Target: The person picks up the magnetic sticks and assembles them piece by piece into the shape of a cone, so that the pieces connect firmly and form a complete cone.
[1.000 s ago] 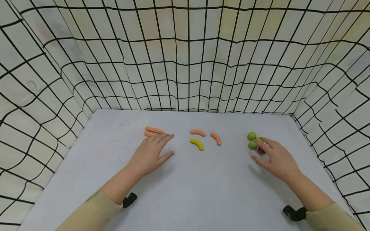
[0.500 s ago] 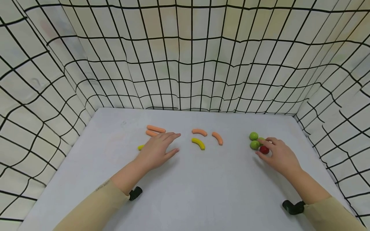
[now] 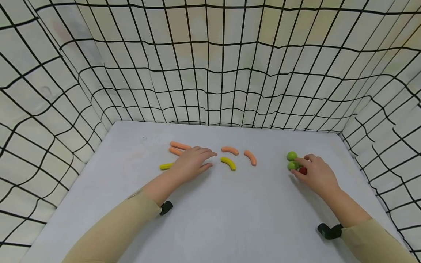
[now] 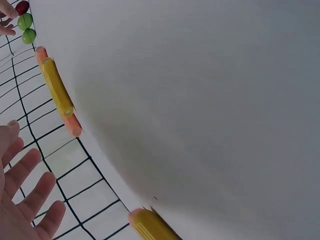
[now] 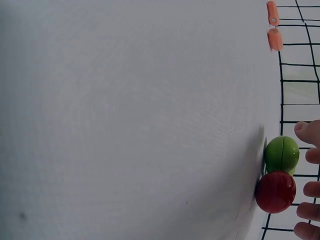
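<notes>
My left hand (image 3: 190,164) hovers above the table with its fingers extended. Beneath and beside it lie two straight orange sticks (image 3: 180,145) and a straight yellow stick (image 3: 166,166), partly covered by the hand. Just past its fingertips is a curved yellow piece, banana-like (image 3: 228,163), and the left wrist view shows the hand holding nothing. On the right, my right hand (image 3: 317,177) reaches over small green balls (image 3: 291,156) and a dark red ball (image 3: 303,170). In the right wrist view its spread fingers (image 5: 312,190) are apart from the red ball (image 5: 276,192).
Two curved orange pieces (image 3: 250,157) lie near the curved yellow one. Black netting (image 3: 213,73) over white sheets rises behind and at both sides of the white table (image 3: 230,219). A black wrist mount (image 3: 330,231) sticks out from each sleeve.
My left hand has moved right, towards the curved yellow piece, uncovering the straight yellow stick. My right hand has shifted slightly over the balls. The head view has turned a little left.
</notes>
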A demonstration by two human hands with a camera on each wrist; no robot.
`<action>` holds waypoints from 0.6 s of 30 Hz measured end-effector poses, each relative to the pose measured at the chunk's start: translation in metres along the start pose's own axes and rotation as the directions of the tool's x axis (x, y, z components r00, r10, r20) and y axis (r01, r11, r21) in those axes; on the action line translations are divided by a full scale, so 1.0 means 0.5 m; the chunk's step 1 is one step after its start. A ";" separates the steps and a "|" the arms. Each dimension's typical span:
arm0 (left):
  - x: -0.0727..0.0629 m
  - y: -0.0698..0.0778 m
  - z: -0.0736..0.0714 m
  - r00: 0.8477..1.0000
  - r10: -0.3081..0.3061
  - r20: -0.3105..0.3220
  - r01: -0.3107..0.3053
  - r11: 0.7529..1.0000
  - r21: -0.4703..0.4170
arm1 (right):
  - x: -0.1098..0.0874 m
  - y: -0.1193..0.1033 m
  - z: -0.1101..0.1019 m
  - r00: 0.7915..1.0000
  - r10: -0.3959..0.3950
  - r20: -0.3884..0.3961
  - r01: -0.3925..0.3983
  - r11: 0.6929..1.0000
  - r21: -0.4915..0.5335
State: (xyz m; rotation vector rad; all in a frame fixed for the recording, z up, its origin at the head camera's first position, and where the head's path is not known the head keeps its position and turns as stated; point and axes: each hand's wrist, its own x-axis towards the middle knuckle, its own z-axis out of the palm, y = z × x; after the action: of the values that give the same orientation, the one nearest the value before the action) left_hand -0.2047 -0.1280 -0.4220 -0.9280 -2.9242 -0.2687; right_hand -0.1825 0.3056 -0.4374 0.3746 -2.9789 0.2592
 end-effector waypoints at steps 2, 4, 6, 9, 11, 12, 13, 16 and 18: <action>0.017 0.007 0.002 1.000 0.002 0.020 -0.002 1.000 0.015 | 0.002 0.001 0.003 1.000 0.006 -0.002 -0.006 1.000 -0.010; 0.034 0.017 0.005 0.999 0.006 0.046 -0.007 1.000 0.029 | 0.004 0.000 0.004 1.000 0.015 0.004 -0.014 1.000 -0.018; 0.050 0.025 0.009 0.998 0.012 0.065 -0.014 0.999 0.030 | 0.005 0.000 0.006 1.000 0.021 0.011 -0.020 1.000 -0.023; 0.072 0.037 0.019 0.996 0.024 0.086 -0.026 0.999 0.029 | 0.006 -0.001 0.006 1.000 0.022 0.015 -0.022 0.999 -0.025; 0.084 0.044 0.024 0.996 0.024 0.092 -0.026 0.999 0.029 | 0.007 0.000 0.006 1.000 0.019 0.012 -0.019 0.999 -0.026; 0.089 0.047 0.026 0.995 0.023 0.095 -0.026 0.999 0.035 | 0.007 0.000 0.006 1.000 0.019 0.011 -0.019 0.999 -0.027; 0.094 0.049 0.027 0.995 0.021 0.099 -0.025 0.999 0.039 | 0.007 0.000 0.005 1.000 0.018 0.010 -0.018 0.999 -0.027; 0.106 0.055 0.031 0.994 0.018 0.111 -0.023 0.998 0.050 | 0.009 0.001 0.006 1.000 0.019 0.012 -0.019 0.999 -0.030; 0.113 0.057 0.035 0.993 0.021 0.120 -0.027 0.998 0.052 | 0.010 0.002 0.007 1.000 0.021 0.018 -0.020 0.999 -0.033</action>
State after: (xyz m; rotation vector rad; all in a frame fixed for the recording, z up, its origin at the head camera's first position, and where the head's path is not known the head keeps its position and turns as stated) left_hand -0.2345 -0.0701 -0.4286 -1.0042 -3.0093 -0.1378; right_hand -0.1879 0.3048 -0.4403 0.3447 -3.0020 0.2094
